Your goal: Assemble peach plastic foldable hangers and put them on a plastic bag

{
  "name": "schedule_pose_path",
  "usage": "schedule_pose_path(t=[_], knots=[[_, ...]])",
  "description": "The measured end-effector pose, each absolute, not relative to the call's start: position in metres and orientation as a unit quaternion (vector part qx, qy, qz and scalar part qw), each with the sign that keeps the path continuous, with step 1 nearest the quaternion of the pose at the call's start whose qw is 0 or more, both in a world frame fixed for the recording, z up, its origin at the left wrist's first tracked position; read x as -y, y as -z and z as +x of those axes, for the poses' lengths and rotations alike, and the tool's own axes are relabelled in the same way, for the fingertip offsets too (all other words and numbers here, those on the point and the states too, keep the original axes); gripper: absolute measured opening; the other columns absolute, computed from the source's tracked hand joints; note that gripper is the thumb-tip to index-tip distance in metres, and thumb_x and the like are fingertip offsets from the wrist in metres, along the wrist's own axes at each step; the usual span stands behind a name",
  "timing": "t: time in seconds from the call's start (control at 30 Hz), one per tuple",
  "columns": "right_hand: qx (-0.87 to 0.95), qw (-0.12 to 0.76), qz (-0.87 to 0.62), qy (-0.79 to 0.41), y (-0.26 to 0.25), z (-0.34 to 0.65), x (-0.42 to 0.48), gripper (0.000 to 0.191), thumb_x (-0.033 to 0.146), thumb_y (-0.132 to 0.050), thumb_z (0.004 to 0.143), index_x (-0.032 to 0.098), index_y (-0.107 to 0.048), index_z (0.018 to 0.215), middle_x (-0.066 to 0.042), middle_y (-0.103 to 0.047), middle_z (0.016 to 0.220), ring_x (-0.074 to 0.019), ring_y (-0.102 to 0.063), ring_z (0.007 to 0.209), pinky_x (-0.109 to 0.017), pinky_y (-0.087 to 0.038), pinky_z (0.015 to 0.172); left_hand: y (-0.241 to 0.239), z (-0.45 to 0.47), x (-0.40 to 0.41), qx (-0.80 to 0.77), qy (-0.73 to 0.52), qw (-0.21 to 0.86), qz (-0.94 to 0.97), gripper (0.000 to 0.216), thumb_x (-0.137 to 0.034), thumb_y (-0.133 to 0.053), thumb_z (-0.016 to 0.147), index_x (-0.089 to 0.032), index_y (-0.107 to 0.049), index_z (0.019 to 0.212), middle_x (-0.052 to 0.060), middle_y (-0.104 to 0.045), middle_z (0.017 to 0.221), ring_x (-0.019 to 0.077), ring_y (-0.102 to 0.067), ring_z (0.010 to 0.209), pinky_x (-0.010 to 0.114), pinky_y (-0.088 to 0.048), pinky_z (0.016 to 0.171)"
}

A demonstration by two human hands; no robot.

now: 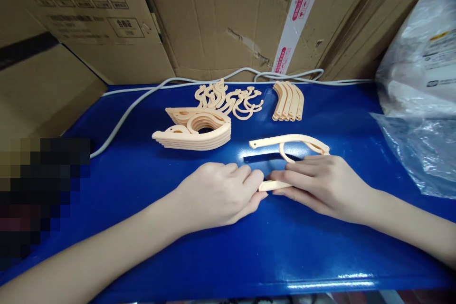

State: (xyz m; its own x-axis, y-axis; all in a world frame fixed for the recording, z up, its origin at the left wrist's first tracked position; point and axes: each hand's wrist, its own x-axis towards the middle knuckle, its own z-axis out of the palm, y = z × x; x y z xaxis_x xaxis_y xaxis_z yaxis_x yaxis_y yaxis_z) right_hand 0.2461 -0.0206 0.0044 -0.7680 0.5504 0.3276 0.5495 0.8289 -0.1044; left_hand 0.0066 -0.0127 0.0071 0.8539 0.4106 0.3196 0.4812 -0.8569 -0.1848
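A cream plastic folding hanger (290,139) is between my hands, above the blue table. Its far arm sticks out beyond my right hand, with part of the curved hook showing below that arm. My right hand (322,185) is closed around the hanger's middle and near arm. My left hand (226,192) pinches the end of the near arm, its fingers curled and the fingertips largely hidden. Behind my left hand lies a stack of folded hangers (194,140). Loose hooks (245,104) are heaped farther back, and several loose hanger arms (288,102) lie side by side to their right.
Cardboard boxes (221,14) stand along the back of the blue table (270,256). A white cable (130,107) runs across the rear and down the left. Clear plastic wrapping (413,152) with a white package lies at the right. A blurred patch covers the left edge.
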Motion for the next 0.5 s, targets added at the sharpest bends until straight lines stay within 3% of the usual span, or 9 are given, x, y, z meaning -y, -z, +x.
schedule_pose_path(t=[0.3, 0.5], knots=[[0.936, 0.196, -0.281, 0.083, -0.011, 0.254, 0.017, 0.024, 0.035, -0.054, 0.098, 0.016, -0.067, 0.106, -0.003, -0.072, 0.08, -0.0138, -0.064, 0.065, -0.028, -0.046, 0.064, -0.007, 0.006, 0.012, 0.27, 0.145, 0.103, -0.946, 0.029, -0.027, -0.038, 0.101, -0.02, -0.047, 0.075, -0.004, -0.056, 0.061, 0.0122, -0.058, 0.051, 0.029, -0.027, 0.046], [0.908, 0.249, -0.323, 0.093, -0.024, 0.262, 0.012, 0.012, 0.024, -0.056, 0.095, 0.02, -0.064, 0.102, -0.008, -0.07, 0.096, -0.0196, -0.063, 0.082, -0.033, -0.05, 0.071, -0.006, 0.004, 0.008, 0.293, 0.161, 0.095, -0.938, 0.028, -0.029, -0.042, 0.1, -0.02, -0.048, 0.075, -0.005, -0.056, 0.058, 0.0123, -0.059, 0.049, 0.028, -0.026, 0.044]])
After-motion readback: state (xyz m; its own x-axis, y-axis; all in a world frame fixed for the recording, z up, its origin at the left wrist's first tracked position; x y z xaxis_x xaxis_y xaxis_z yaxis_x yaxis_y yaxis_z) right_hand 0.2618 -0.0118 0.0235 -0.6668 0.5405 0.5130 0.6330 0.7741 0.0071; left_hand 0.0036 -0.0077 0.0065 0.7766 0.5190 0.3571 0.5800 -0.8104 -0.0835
